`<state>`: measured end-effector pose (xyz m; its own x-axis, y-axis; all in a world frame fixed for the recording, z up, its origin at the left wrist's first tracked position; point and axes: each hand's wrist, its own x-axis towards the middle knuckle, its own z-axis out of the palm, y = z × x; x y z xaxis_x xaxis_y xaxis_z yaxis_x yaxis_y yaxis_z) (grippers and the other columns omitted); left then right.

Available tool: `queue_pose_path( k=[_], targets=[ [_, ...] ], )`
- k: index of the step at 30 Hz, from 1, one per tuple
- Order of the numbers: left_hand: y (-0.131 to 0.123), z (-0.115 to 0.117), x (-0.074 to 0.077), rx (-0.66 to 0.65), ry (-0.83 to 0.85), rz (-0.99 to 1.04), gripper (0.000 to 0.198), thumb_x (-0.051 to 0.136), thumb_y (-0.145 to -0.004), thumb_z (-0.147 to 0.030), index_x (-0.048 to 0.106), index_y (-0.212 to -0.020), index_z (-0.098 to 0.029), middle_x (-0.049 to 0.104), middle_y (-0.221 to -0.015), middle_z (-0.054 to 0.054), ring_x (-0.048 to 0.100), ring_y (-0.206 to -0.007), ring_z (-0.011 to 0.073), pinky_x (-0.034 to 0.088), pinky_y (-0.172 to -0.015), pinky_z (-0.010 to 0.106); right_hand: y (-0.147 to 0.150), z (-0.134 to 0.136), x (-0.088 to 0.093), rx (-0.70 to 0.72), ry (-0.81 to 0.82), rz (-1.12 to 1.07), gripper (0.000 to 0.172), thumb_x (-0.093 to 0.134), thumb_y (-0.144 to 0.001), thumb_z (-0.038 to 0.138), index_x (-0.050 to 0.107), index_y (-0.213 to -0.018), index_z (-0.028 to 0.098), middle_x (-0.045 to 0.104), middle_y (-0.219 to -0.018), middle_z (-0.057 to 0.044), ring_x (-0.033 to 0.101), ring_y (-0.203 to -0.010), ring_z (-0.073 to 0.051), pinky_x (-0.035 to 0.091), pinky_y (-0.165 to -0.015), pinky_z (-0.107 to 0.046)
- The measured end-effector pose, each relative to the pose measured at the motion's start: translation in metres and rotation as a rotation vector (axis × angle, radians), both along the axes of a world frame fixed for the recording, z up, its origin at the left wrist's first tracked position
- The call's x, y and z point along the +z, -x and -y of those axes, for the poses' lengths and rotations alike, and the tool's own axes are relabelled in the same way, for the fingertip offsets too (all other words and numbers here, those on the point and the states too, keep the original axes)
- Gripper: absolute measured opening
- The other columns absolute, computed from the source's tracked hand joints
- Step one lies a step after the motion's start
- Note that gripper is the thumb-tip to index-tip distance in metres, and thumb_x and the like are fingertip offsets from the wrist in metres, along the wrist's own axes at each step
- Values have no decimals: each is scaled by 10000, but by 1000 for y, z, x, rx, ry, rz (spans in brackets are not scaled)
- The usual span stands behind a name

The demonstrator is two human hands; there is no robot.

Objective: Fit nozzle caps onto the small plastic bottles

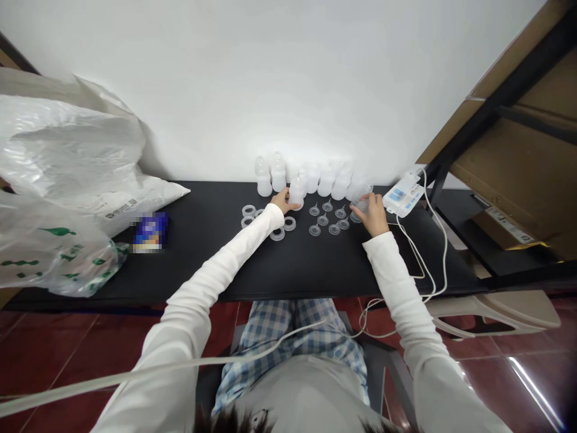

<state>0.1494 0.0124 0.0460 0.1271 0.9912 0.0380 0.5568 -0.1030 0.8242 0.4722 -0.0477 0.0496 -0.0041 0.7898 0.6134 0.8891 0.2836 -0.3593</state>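
Note:
On the black table [189, 258] a row of translucent baby bottles [270, 175] stands along the white wall. My left hand [283, 200] is closed round one bottle [297, 191] in front of the row. My right hand [374, 213] grips a clear bottle part [361, 199] at the row's right end. Between my hands lie several clear teats [323, 219]. Several screw rings [249, 210] lie left of them, near my left wrist.
Large plastic bags [67, 198] cover the table's left end, with a small blue packet [151, 231] beside them. A white power strip [403, 195] with white cables [433, 240] lies at the right. A dark shelf frame with cardboard [509, 150] stands right.

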Motion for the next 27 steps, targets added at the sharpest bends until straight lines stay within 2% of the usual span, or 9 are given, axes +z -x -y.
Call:
queue_pose_path(
  k=[2, 5, 9, 12, 16, 19, 21, 24, 27],
  targets=[
    [2, 5, 4, -15, -67, -21, 608, 818, -651, -331, 596, -1198, -186, 671, -1053, 74, 651, -896, 233, 522, -903, 392, 4, 5, 3, -47, 3, 47, 497, 564, -868, 592, 600, -1046, 130, 564, -1014, -161, 569, -943, -297, 485, -855, -486],
    [2, 18, 15, -50, -324, -75, 572, 801, -702, -354, 596, -1216, -206, 597, -1097, 81, 626, -1028, 251, 506, -972, 415, 23, 20, 25, -91, -117, -8, 457, 475, -931, 564, 612, -1073, 152, 577, -1041, -159, 571, -966, -290, 471, -874, -476],
    [-8, 37, 32, -173, -723, -158, 515, 772, -765, -335, 611, -1238, -209, 483, -1218, 120, 605, -1101, 262, 494, -1009, 442, 71, 34, 65, 104, -179, -265, 473, 299, -1005, 554, 622, -1031, 209, 624, -1000, -92, 595, -887, -204, 487, -803, -356],
    [-15, 48, 45, -239, -887, -189, 490, 718, -830, -348, 599, -1279, -193, 503, -1218, 149, 585, -1166, 291, 487, -1022, 450, 102, 33, 84, 171, -13, -358, 602, 268, -977, 658, 635, -797, 217, 609, -721, -35, 583, -736, -181, 467, -733, -326],
    [-12, 62, 59, -297, -931, -130, 565, 653, -867, -493, 549, -1339, -201, 595, -1214, 142, 596, -1166, 276, 476, -1047, 443, 116, 26, 91, 81, 114, -427, 668, 339, -923, 728, 524, -530, 221, 375, -435, 18, 433, -519, -145, 426, -631, -330],
    [-8, 71, 65, -307, -830, -12, 626, 620, -828, -643, 583, -1265, -196, 649, -1193, 128, 625, -1128, 271, 494, -1025, 417, 119, 24, 89, 54, 26, -451, 661, 338, -930, 713, 543, -541, 219, 339, -422, 22, 415, -509, -144, 416, -602, -331],
    [-9, 73, 67, -265, -673, 99, 655, 570, -805, -733, 619, -1175, -194, 677, -1137, 114, 653, -1071, 271, 526, -963, 396, 122, 25, 88, 67, -31, -434, 649, 316, -945, 689, 584, -593, 215, 401, -452, 8, 470, -542, -158, 424, -606, -331],
    [-11, 64, 71, -191, -246, 312, 723, 394, -818, -829, 656, -1021, -186, 698, -869, 99, 691, -798, 240, 572, -745, 382, 122, 27, 90, 178, -105, -309, 562, 369, -944, 649, 655, -731, 215, 588, -617, -35, 589, -672, -188, 466, -678, -337],
    [-2, 45, 77, -251, 261, 436, 765, 347, -802, -855, 666, -877, -164, 610, -593, 93, 569, -476, 189, 487, -462, 346, 119, 27, 94, 389, -156, -127, 462, 485, -911, 632, 686, -934, 217, 703, -892, -84, 654, -840, -222, 515, -785, -365]
  ],
)
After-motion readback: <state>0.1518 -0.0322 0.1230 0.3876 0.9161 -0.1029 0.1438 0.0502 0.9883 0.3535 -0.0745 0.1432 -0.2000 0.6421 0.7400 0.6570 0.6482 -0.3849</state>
